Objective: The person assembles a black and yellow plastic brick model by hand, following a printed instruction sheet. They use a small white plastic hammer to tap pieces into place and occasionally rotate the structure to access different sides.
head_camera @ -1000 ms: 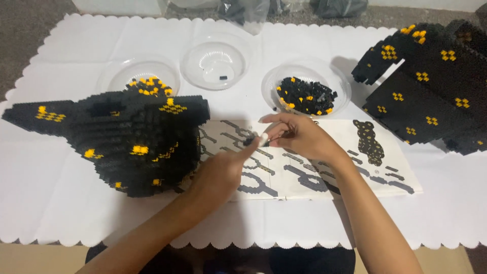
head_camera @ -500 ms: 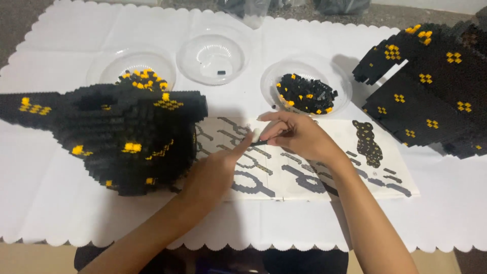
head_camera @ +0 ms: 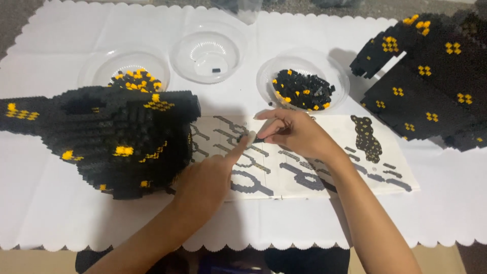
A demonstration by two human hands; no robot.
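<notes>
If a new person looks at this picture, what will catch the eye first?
The big black brick model with yellow spots fills the left; another black build lies at top right. In the middle, the left hand and right hand meet over the instruction sheet.

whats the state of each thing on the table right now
left hand: forefinger out, tip at small black piece
right hand: pinching small black piece over sheet
sheet: flat, partly under big model
big model: part built, on table
second model: part built, right
left bowl: some pieces
middle bowl: nearly empty
right bowl: many pieces
</notes>
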